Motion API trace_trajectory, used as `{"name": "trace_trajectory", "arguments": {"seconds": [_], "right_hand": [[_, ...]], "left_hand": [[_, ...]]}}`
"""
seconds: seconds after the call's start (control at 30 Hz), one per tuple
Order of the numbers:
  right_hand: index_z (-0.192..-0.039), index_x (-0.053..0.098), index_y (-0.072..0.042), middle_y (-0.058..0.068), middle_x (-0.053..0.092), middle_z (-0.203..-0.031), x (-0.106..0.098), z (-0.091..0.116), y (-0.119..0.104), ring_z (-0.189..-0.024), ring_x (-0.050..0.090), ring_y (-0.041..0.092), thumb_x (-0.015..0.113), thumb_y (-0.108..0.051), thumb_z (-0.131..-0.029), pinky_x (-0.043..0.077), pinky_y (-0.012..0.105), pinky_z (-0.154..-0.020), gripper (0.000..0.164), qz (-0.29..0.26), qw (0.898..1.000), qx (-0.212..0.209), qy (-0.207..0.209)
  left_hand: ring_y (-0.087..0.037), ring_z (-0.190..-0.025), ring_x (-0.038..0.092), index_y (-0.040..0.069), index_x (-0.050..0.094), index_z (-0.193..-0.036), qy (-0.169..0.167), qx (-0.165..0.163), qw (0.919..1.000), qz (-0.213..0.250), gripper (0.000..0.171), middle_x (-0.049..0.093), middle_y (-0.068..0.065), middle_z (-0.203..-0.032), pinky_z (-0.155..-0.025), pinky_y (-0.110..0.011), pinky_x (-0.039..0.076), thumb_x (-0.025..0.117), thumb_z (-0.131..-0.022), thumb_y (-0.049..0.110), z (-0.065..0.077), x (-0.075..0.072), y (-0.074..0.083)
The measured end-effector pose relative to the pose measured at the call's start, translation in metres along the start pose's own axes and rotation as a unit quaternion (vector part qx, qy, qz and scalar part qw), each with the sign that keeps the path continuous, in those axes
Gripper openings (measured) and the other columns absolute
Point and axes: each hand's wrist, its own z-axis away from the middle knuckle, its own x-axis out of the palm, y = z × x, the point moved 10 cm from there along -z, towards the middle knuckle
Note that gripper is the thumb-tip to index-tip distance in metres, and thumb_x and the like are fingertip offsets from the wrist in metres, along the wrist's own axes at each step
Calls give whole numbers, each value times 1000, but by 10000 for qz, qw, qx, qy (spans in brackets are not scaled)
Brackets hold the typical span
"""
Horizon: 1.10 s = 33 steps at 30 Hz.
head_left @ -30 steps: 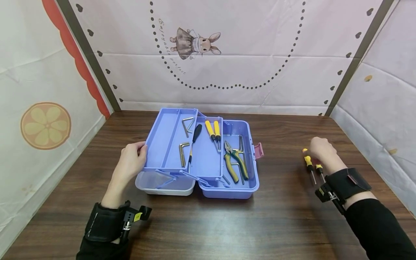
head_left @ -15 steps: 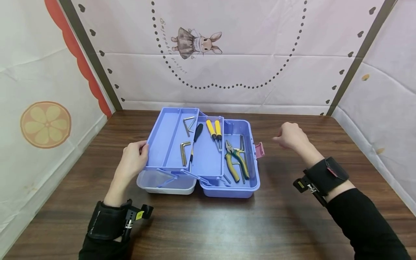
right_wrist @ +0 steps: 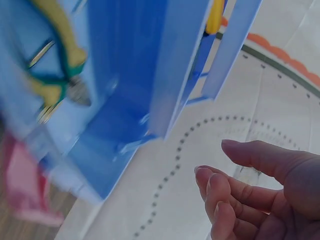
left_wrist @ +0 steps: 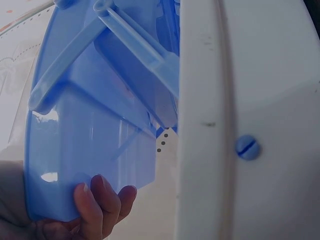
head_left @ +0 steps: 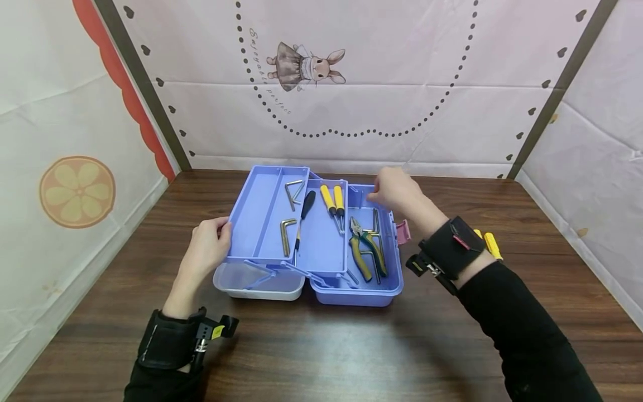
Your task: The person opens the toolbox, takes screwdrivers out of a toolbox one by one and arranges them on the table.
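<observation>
My left hand (head_left: 207, 245) grips the left rim of the upper tray (head_left: 242, 229) of a periwinkle-blue toolbox; in the left wrist view, its fingers (left_wrist: 107, 200) curl against the tray's wall. Over the far right corner of the box's lower compartment (head_left: 389, 293) hovers my right hand (head_left: 399, 190). Its thumb and loosely bent fingers stand apart in the right wrist view, holding nothing. Green-and-yellow pliers (head_left: 359, 262) lie in that compartment with several hex keys (head_left: 374, 218). Two yellow-handled screwdrivers (head_left: 327, 198) and a black-handled screwdriver (head_left: 308, 204) rest in the trays, near bent hex keys (head_left: 284, 237).
A pink latch (head_left: 403, 232) sticks out from the box's right side. The translucent lid (head_left: 258, 287) lies under the raised trays. Yellow screwdriver handles (head_left: 493, 245) show on the table behind the right forearm. Printed cloth walls (head_left: 382, 106) enclose the table.
My right hand has swept left from the screwdrivers at the table's right side to above the toolbox's far right corner. The left hand keeps its grip on the tray.
</observation>
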Motion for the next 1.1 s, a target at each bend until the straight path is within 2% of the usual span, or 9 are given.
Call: {"name": "trace_trajectory", "arguments": {"seconds": [0.17, 0.27, 0.33, 0.43, 0.53, 0.7, 0.87, 1.1], "right_hand": [[-55, 54, -9, 1, 51, -51, 8, -12, -29, -47, 47, 13, 64, -24, -78, 35, 23, -43, 30, 3, 9999, -56, -163], [-53, 45, -10, -1, 44, -49, 16, -19, -43, -46, 44, 12, 63, -23, -79, 33, 22, -44, 34, 9, 9996, -43, -275], [-58, 46, -10, 0, 43, -55, 22, -24, -50, -50, 44, 13, 63, -23, -80, 33, 22, -45, 31, 77, 9993, -29, -353], [-75, 54, -6, 3, 48, -70, 32, -31, -59, -59, 48, 15, 63, -26, -81, 38, 23, -49, 22, 196, 9988, 36, -438], [-89, 56, -5, 6, 52, -82, 40, -35, -64, -66, 53, 17, 63, -27, -81, 41, 25, -52, 24, 271, 9983, 99, -501], [-90, 56, -6, 7, 52, -86, 51, -43, -66, -71, 52, 19, 62, -27, -82, 42, 28, -57, 24, 389, 9978, 140, -527], [-98, 55, -5, 8, 50, -90, 59, -46, -65, -77, 51, 21, 63, -27, -80, 43, 32, -64, 30, 488, 9971, 139, -573], [-104, 53, -4, 8, 51, -87, 67, -47, -63, -77, 51, 21, 65, -27, -78, 42, 32, -64, 37, 486, 9964, 218, -660]], "left_hand": [[-31, -73, 59, -19, 48, -112, 2, 17, 10000, 4, 34, 57, -32, -94, -57, -37, 50, 37, -93, 6, 0, -1, 1], [-30, -70, 58, -18, 50, -110, 72, 91, 9999, -26, 32, 58, -30, -90, -56, -36, 49, 38, -92, 5, 1, -2, 1], [-29, -70, 58, -18, 51, -109, 110, 130, 9998, -47, 31, 58, -30, -89, -56, -37, 49, 38, -92, 4, 1, -3, 2], [-30, -71, 58, -18, 51, -110, 121, 146, 9998, -38, 31, 58, -30, -91, -58, -38, 49, 38, -91, 4, 1, -3, 2], [-30, -72, 58, -19, 50, -111, 87, 98, 9999, -10, 32, 57, -31, -93, -59, -38, 50, 38, -92, 4, 1, -2, 0], [-30, -73, 59, -19, 49, -112, 88, 83, 9999, -20, 33, 57, -31, -93, -61, -39, 50, 38, -92, 5, 1, -2, 0], [-30, -72, 59, -19, 50, -112, 131, 77, 9999, -31, 33, 58, -31, -92, -60, -39, 50, 37, -92, 5, 2, -2, -1], [-32, -73, 60, -19, 48, -113, 34, 2, 10000, 29, 34, 57, -32, -94, -59, -38, 50, 37, -92, 5, 2, -1, -1]]}}
